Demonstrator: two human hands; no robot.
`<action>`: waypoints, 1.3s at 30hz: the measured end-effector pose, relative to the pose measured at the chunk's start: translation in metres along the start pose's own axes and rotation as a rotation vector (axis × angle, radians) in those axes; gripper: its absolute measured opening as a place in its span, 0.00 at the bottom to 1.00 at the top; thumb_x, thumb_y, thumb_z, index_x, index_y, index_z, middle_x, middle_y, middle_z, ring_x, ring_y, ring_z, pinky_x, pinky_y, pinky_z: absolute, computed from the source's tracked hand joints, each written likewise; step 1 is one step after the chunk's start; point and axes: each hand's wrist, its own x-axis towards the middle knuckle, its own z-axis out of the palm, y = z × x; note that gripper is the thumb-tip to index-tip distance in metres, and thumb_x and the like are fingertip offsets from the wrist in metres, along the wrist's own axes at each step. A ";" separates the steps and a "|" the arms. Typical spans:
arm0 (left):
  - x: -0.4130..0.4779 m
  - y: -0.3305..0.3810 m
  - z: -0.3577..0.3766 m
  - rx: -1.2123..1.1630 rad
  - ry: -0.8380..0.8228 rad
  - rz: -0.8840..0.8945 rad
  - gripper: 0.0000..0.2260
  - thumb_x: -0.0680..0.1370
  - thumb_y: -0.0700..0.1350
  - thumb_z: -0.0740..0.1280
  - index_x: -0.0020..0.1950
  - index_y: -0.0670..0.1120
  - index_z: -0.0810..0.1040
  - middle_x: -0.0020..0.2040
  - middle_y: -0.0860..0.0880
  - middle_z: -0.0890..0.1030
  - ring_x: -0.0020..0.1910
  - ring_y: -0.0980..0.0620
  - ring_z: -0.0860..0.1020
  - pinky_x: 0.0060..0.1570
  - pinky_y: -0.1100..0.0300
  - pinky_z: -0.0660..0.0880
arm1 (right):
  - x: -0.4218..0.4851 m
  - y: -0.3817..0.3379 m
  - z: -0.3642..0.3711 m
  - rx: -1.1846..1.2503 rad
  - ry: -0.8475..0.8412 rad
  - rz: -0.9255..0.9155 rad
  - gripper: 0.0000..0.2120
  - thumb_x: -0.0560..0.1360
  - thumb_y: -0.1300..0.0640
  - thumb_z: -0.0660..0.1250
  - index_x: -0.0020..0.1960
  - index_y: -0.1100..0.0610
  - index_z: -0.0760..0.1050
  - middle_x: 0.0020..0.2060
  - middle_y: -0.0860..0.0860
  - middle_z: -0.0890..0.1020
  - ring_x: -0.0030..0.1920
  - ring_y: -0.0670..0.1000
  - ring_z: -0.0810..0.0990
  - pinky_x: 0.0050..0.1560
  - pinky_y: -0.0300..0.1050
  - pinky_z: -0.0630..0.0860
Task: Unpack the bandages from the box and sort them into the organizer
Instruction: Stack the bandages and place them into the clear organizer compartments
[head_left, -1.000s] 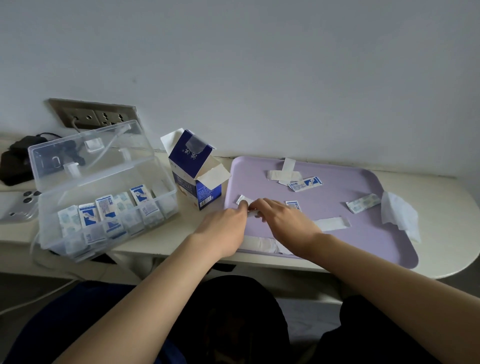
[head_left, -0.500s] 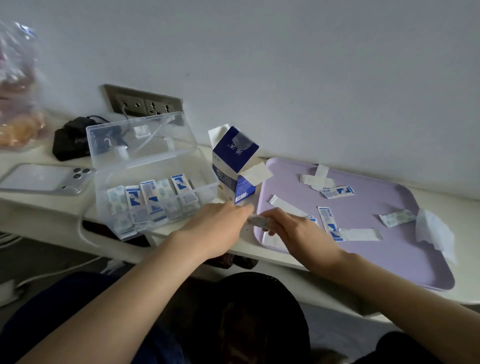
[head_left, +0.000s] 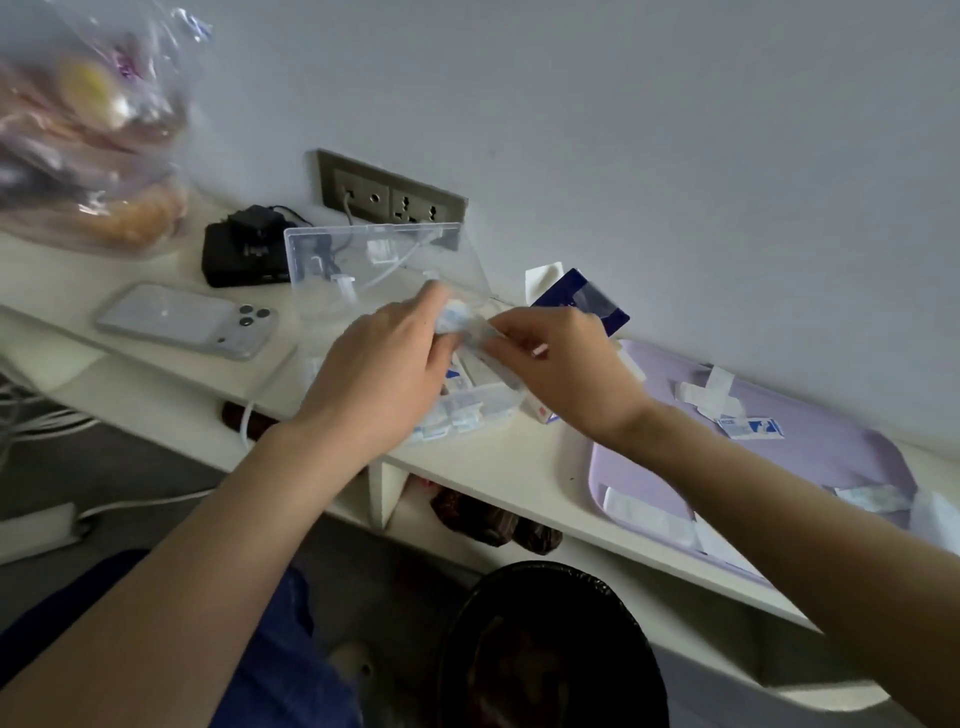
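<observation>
My left hand and my right hand meet above the clear plastic organizer, and both pinch a small wrapped bandage between their fingertips. The organizer's lid stands open behind my hands; several bandages sit in its front compartments, mostly hidden by my left hand. The blue and white bandage box stands just behind my right hand, top open. More bandages lie loose on the purple tray to the right.
A phone lies face down left of the organizer. A black charger sits under the wall socket. A plastic bag of bread is at far left. A black bin stands below the desk edge.
Both hands have carried the bandage leftward from the tray's front edge to above the organizer. The camera has swung left and tilted, bringing the phone and bread bag into view.
</observation>
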 end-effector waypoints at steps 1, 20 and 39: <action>0.000 -0.009 -0.003 0.011 0.013 -0.034 0.06 0.80 0.46 0.60 0.55 0.46 0.66 0.46 0.49 0.75 0.43 0.46 0.74 0.38 0.55 0.68 | 0.010 -0.004 0.004 0.025 -0.009 0.032 0.14 0.76 0.51 0.64 0.35 0.58 0.75 0.28 0.50 0.75 0.30 0.48 0.68 0.34 0.39 0.67; -0.024 -0.084 -0.015 0.181 -0.362 -0.434 0.22 0.82 0.51 0.53 0.75 0.48 0.56 0.70 0.43 0.65 0.69 0.42 0.62 0.64 0.48 0.61 | 0.079 -0.054 0.113 0.068 -0.454 0.473 0.13 0.79 0.61 0.58 0.53 0.69 0.76 0.42 0.61 0.84 0.43 0.58 0.84 0.50 0.49 0.81; -0.025 -0.085 -0.014 0.163 -0.390 -0.428 0.23 0.83 0.51 0.53 0.76 0.48 0.52 0.69 0.43 0.67 0.69 0.42 0.62 0.63 0.48 0.62 | 0.081 -0.061 0.117 -0.240 -0.554 0.316 0.13 0.77 0.57 0.65 0.55 0.67 0.73 0.44 0.61 0.84 0.45 0.56 0.84 0.52 0.48 0.80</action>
